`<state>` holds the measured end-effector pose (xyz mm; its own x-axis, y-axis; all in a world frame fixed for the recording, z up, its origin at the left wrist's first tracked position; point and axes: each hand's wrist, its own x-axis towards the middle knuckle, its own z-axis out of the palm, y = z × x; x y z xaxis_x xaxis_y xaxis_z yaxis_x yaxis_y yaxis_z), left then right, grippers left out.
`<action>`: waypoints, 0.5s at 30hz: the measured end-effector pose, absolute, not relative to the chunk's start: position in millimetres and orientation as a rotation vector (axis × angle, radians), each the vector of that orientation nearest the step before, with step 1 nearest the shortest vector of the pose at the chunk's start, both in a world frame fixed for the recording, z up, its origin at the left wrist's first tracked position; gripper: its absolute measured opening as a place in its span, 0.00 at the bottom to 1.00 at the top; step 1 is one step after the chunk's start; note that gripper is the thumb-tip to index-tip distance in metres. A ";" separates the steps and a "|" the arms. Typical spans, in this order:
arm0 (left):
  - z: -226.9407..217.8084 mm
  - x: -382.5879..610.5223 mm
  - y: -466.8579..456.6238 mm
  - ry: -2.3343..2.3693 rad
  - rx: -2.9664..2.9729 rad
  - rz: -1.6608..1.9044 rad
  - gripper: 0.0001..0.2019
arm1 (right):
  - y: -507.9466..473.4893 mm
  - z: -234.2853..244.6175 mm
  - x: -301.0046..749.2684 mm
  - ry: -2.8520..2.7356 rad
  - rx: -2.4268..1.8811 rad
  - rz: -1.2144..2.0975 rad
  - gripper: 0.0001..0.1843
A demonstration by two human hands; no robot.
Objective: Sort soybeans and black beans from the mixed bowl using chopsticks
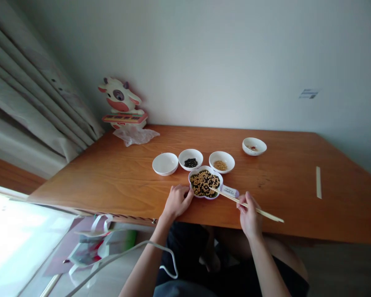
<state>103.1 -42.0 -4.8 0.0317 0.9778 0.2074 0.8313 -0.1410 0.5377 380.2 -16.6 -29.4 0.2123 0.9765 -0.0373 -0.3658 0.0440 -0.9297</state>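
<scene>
A flower-shaped bowl with a pale purple rim and a short labelled handle sits near the table's front edge, filled with mixed yellow and black beans. At its left edge my left hand rests with bent fingers, thumb and forefinger against the rim. My right hand is closed around a pair of wooden chopsticks. Their tips reach into the beans; I cannot make out a bean between them. Behind stand a white bowl with black beans, one with yellow beans, and a bare white bowl.
Farther back on the right of the wooden table stands another white bowl with small bits inside. A cow-shaped toy keyboard and crumpled plastic sit at back left. A pale strip lies on the right. A white cable hangs below.
</scene>
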 end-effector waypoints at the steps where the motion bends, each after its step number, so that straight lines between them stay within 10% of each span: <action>1: -7.0 102.5 -41.2 1.859 2.032 0.765 0.24 | -16.8 -30.4 380.9 -0.773 -1.021 1.206 0.26; 15: -13.9 106.6 -35.8 1.917 1.913 0.687 0.19 | -19.8 -35.9 385.8 -0.746 -1.047 1.220 0.25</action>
<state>106.6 -35.8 -13.9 -0.0304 0.9952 0.0929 0.8276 -0.0271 0.5606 385.8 -19.8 -35.9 0.2182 0.9730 -0.0753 -0.3761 0.0126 -0.9265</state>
